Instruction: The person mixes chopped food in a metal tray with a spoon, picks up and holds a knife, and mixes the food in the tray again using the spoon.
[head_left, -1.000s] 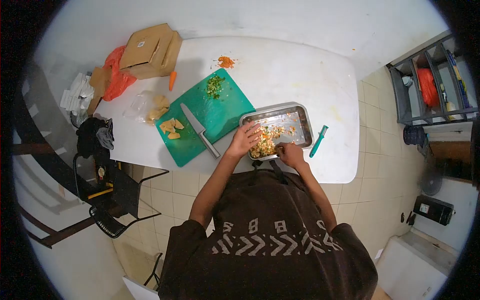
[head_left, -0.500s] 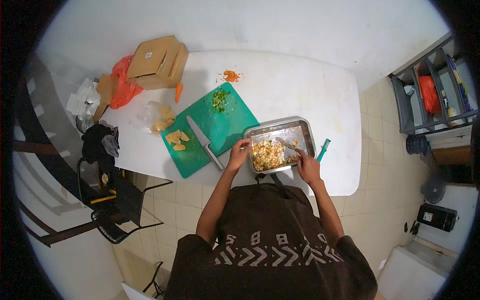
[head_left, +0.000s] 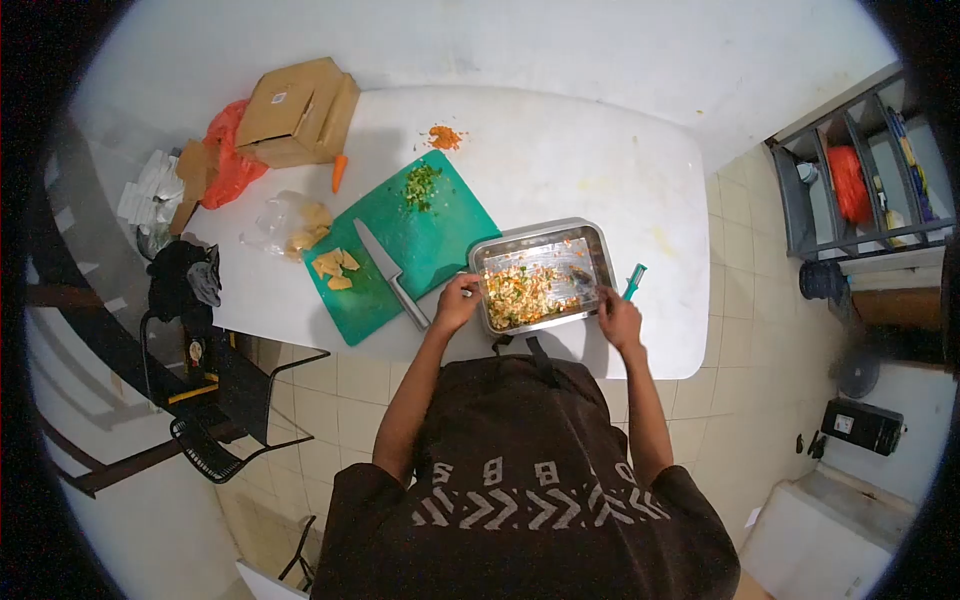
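My left hand point(head_left: 458, 304) is closed at the left rim of a metal tray point(head_left: 593, 232), its fingers bent together at the edge. Chopped food point(head_left: 520, 296) in white, orange and green lies mostly in the tray's left part. At the tray's right side, my right hand point(head_left: 618, 319) is closed on a metal spoon point(head_left: 581, 274) that reaches inside. Left of the tray, a green cutting board point(head_left: 440, 240) bears a large knife point(head_left: 385, 262), chopped greens point(head_left: 421, 188) and pale yellow pieces point(head_left: 335, 268).
A teal-handled peeler point(head_left: 634, 281) lies right of the tray. Shredded carrot point(head_left: 444, 137), a carrot piece point(head_left: 339, 173), a clear bag point(head_left: 285, 223), a cardboard box point(head_left: 296, 112) and a red bag point(head_left: 229, 160) are farther back. A black chair point(head_left: 245, 385) stands at left.
My left hand has moved from over the food to the tray's left rim. My right hand has shifted right with the spoon, which now lies farther right in the tray.
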